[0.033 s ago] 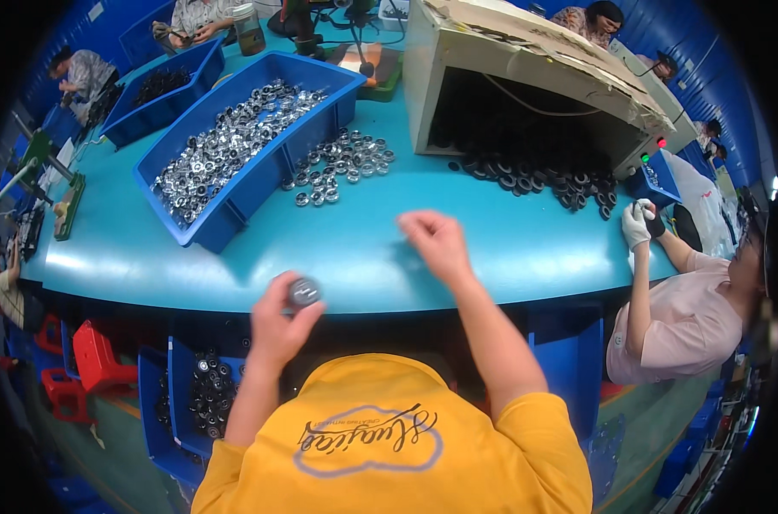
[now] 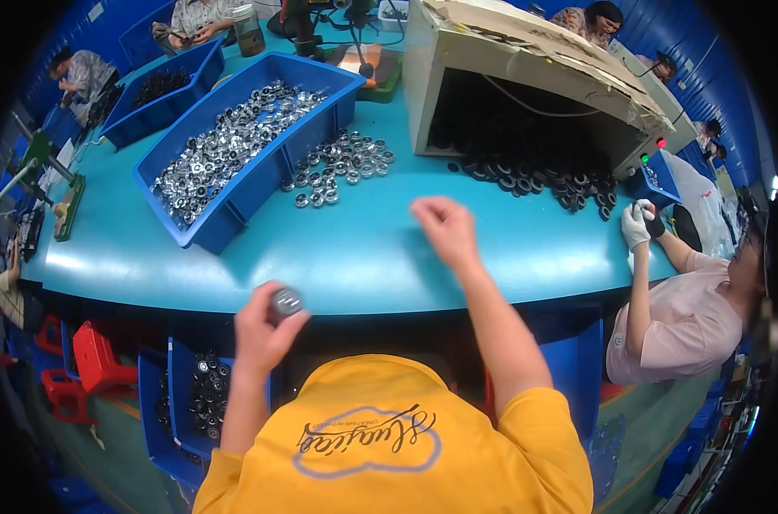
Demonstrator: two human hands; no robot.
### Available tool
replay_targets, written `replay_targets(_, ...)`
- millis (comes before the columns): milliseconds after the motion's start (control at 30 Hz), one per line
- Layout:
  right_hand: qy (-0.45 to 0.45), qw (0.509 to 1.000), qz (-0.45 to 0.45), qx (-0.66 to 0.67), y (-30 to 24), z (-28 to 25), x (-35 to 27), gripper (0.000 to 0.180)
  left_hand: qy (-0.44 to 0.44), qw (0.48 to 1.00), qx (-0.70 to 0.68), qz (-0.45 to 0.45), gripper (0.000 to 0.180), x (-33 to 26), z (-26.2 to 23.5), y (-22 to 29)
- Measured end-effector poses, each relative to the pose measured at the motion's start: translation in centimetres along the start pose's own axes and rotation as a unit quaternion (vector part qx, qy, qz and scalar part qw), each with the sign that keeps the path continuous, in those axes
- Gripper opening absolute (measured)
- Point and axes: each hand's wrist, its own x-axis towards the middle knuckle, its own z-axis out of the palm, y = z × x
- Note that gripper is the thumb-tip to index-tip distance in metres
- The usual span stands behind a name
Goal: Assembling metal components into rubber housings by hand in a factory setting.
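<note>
Near the table's front edge my left hand (image 2: 259, 332) is closed round a small round dark piece with a grey top (image 2: 287, 301). Its exact kind cannot be made out. My right hand (image 2: 449, 231) hovers over the turquoise table (image 2: 354, 257), fingers curled and pinched together; whatever may be between them is hidden. Beyond it on the left lie loose shiny silver rings (image 2: 354, 158), beside a blue tray (image 2: 226, 206) heaped with the same kind. Farther right, black rings (image 2: 543, 182) spill from the open front of a cream box (image 2: 421, 81).
Below the table edge at left, a blue bin (image 2: 176, 377) contains black-and-silver round pieces (image 2: 211, 394). Red stools (image 2: 103, 355) stand beyond it. At right sits a co-worker with a gloved hand (image 2: 635, 227) on the table. A green hand press (image 2: 70, 206) stands far left.
My left hand has shifted a little left and toward me with the round piece. My right hand has moved slightly right and away from me.
</note>
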Motion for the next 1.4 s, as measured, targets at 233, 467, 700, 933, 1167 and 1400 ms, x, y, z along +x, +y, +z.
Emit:
replay_targets(233,0.183,0.895,-0.056,-0.404,5.3,-5.7,12.1,0.035,-0.054,0.874,0.432,-0.215,0.051,-9.4,-15.0,-7.0)
replay_targets(467,0.189,0.869,-0.069,-0.452,6.2,-5.5,13.2,0.043,0.010,0.947,0.301,-0.114,0.049,-5.5,-10.2,-0.7)
replay_targets(700,0.039,0.986,-0.139,-0.086,-2.6,-2.3,2.2,0.043,-0.135,0.989,-0.045,0.024,0.047,4.1,3.1,0.9)
replay_targets(933,-0.064,0.990,-0.117,0.047,-4.7,3.1,-5.5,0.045,-0.182,0.873,-0.452,-0.028,0.057,7.7,8.8,0.7)
replay_targets(1167,-0.080,0.984,-0.023,0.155,-2.6,6.3,-7.7,0.048,-0.162,0.871,-0.458,-0.073,0.046,6.9,9.0,-3.3)
replay_targets(1400,-0.097,0.949,0.061,0.294,-1.9,6.9,-7.6,0.041,-0.145,0.873,-0.459,-0.075,0.047,7.0,9.2,-3.7)
